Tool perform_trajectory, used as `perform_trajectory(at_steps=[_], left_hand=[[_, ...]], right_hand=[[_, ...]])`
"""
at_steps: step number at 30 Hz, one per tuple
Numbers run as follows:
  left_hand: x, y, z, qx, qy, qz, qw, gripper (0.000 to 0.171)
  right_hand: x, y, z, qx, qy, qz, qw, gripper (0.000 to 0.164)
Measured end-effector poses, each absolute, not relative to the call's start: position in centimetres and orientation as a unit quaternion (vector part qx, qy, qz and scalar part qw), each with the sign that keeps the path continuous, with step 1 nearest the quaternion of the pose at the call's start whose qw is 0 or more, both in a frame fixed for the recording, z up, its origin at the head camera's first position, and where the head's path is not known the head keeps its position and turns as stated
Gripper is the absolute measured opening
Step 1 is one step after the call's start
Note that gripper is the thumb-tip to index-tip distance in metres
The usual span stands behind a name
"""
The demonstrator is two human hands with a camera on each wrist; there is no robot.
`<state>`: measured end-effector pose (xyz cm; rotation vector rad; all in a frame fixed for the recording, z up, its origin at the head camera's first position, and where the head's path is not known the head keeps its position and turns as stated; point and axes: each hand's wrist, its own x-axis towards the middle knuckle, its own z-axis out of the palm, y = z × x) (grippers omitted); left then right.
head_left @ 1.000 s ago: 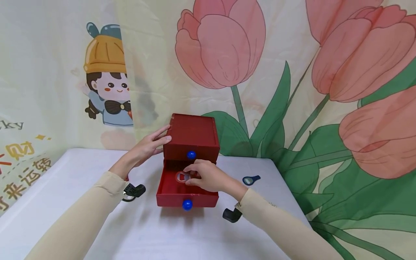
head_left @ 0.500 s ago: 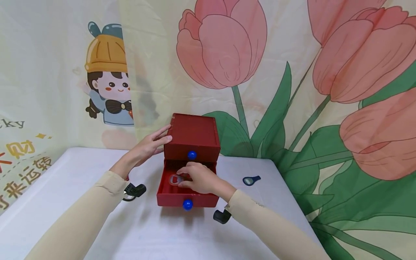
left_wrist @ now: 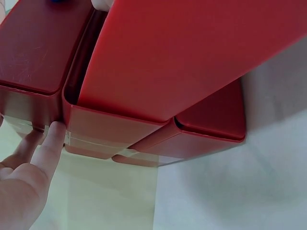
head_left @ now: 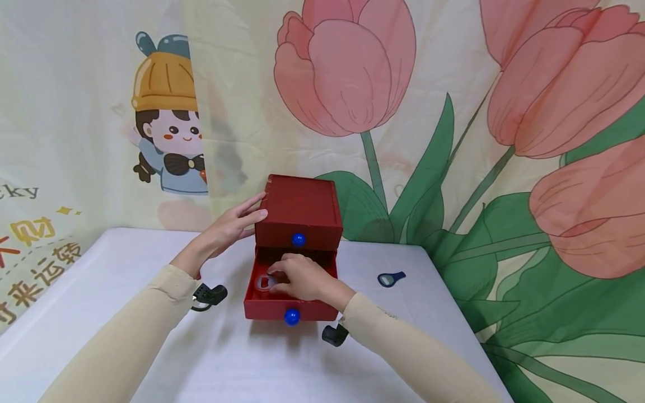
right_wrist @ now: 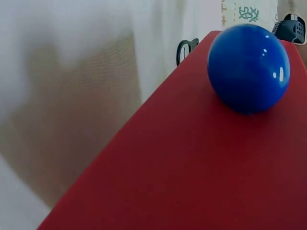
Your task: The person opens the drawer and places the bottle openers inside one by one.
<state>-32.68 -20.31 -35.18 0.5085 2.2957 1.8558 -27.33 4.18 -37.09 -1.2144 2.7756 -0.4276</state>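
A dark red two-drawer box (head_left: 302, 202) stands on the table, its lower drawer (head_left: 264, 310) pulled out and its upper one closed. My left hand (head_left: 225, 230) rests against the box's left side with fingers extended; in the left wrist view some fingertips (left_wrist: 56, 132) touch the red wall. Inside the lower drawer, my right hand (head_left: 304, 278) pinches a round bottle opener (head_left: 258, 282) between thumb and fingers. Its handle end is hidden by the hand. The right wrist view holds only the drawer front and its blue knob (right_wrist: 249, 69), without the hand.
A dark blue bottle opener (head_left: 390, 279) lies on the white table (head_left: 408, 319) to the right of the box. Near my left wrist a black loop (head_left: 201, 308) shows, partly hidden. A printed tulip cloth (head_left: 353, 78) hangs behind.
My right hand has moved left within the lower drawer, carrying the bottle opener toward the drawer's left side. The left hand has stayed on the box.
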Motion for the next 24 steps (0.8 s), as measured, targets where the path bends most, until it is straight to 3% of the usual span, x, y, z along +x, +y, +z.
perform_trajectory(at_steps=[14,24], left_hand=[[-32.5,-20.0,-35.1,0.169,0.768,0.614,0.071,0.08],[-32.4,-20.1,-35.0,0.163,0.766,0.618,0.076,0.079]], right_hand=[[-27.3,3.9,-37.2,-0.386,0.912,-0.129,0.053,0.047],[-26.0,6.7,-34.4,-0.413,0.895,-0.163,0.042,0.045]])
